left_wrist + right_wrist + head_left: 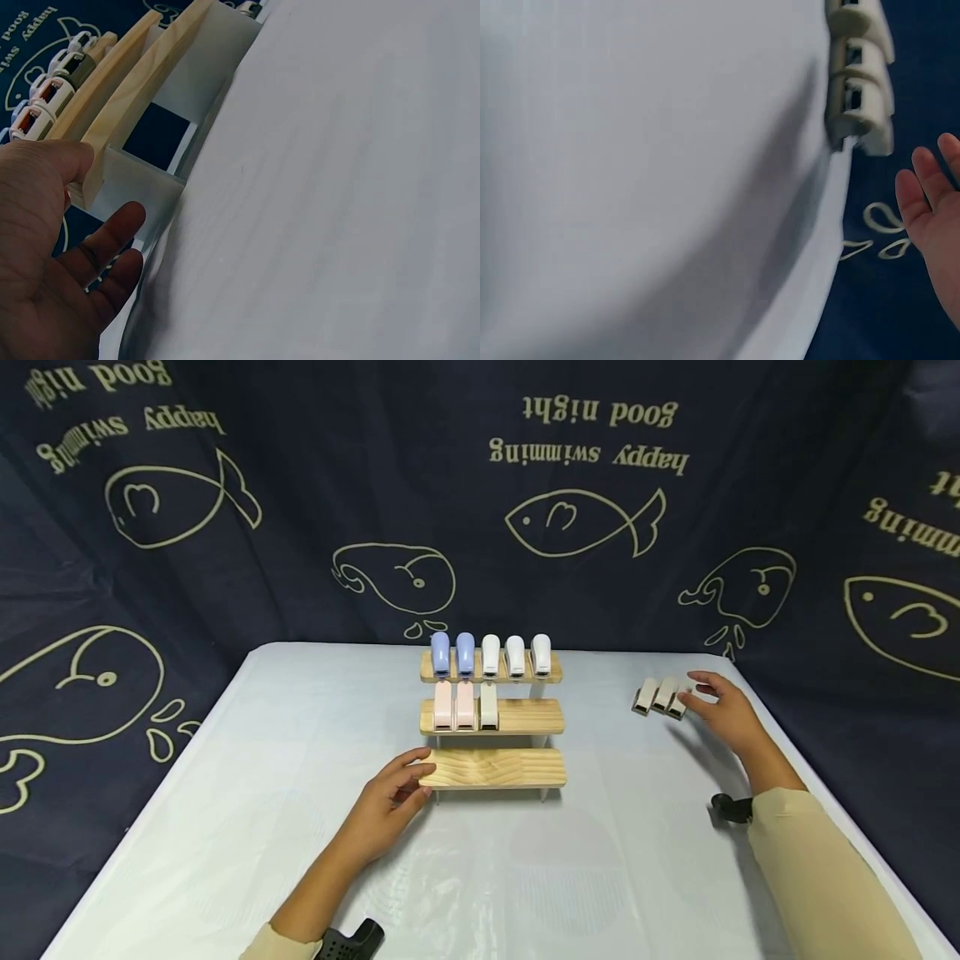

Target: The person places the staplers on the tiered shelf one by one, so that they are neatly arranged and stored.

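A three-tier wooden rack (491, 768) stands mid-table on frosted clear legs. My left hand (386, 814) holds the left end of its lowest board, the thumb (73, 161) lying against the board's end in the left wrist view. Two blue staplers (453, 654) and three white staplers (514, 657) line the top tier. On the middle tier sit two pink staplers (453, 706) and a pale grey-green stapler (488, 707). Three off-white staplers (663, 695) lie side by side at the back right. Beside the rightmost one is my right hand (723, 710), fingers loosely extended; the right wrist view shows a gap between them.
A white cloth covers the table (247, 827). Dark fabric (390, 485) with fish and whale drawings hangs behind and at both sides. The three loose staplers lie near the table's back right corner. Black wrist straps show at both sleeves.
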Tool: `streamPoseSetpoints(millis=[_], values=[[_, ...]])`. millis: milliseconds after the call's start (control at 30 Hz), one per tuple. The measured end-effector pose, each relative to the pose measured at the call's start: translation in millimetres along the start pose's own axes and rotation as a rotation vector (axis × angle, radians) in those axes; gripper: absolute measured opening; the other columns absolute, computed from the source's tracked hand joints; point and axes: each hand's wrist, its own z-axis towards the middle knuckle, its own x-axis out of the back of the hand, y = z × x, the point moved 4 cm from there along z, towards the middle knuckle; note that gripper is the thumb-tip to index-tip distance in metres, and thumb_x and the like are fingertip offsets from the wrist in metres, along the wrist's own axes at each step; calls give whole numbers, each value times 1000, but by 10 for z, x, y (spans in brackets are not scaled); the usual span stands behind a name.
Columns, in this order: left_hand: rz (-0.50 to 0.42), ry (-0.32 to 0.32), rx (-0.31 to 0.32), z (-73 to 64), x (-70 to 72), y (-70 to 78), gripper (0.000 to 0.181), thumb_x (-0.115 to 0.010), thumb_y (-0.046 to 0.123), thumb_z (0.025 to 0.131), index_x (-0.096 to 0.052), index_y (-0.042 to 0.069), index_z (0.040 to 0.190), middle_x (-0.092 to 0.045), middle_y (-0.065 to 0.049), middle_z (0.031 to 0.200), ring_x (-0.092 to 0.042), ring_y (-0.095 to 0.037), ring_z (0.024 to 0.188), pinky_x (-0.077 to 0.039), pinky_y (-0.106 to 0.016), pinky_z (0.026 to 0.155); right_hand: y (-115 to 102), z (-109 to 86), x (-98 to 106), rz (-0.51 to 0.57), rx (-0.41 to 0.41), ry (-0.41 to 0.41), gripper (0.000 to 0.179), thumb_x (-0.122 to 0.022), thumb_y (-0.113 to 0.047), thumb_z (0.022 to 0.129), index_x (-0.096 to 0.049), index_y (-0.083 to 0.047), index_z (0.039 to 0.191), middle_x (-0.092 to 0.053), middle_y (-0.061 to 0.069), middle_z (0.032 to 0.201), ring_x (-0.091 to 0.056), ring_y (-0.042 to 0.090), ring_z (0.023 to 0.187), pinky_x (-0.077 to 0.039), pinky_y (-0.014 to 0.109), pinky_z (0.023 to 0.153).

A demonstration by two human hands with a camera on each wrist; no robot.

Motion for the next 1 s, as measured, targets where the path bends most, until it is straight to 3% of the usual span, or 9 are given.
streamPoseSetpoints(millis=[300,567,733,1000], values=[[-5,-1,-12,11,-3,7,33,-67,11,96,-65,7,129,-49,-1,147,-60,-13,96,-54,-28,81,264,117,-19,-27,-97,-108,75,-60,-34,100,-24,5,153,-24,32,155,-32,54,134,-37,64,102],[3,-1,-20,2,10,13,33,-68,10,96,-65,6,129,-49,-2,147,-60,-13,96,-55,-29,81,331,154,-162,-56,-102,-160,83,-62,-29,100,-12,7,155,-23,36,153,-38,54,131,-42,58,98],[-5,-3,-29,1,9,6,33,-67,10,96,-65,6,129,-49,-3,147,-60,-14,96,-54,-28,82,381,159,-230,-140,-132,-159,87,-63,-29,99,-7,6,155,-30,42,145,-38,55,130,-40,60,101],[4,-3,-29,4,13,-1,33,-67,9,96,-65,7,129,-49,-2,147,-60,-14,98,-54,-29,83,370,207,-261,-181,-121,-121,82,-64,-20,97,-12,9,153,-27,39,149,-37,55,130,-31,65,106]])
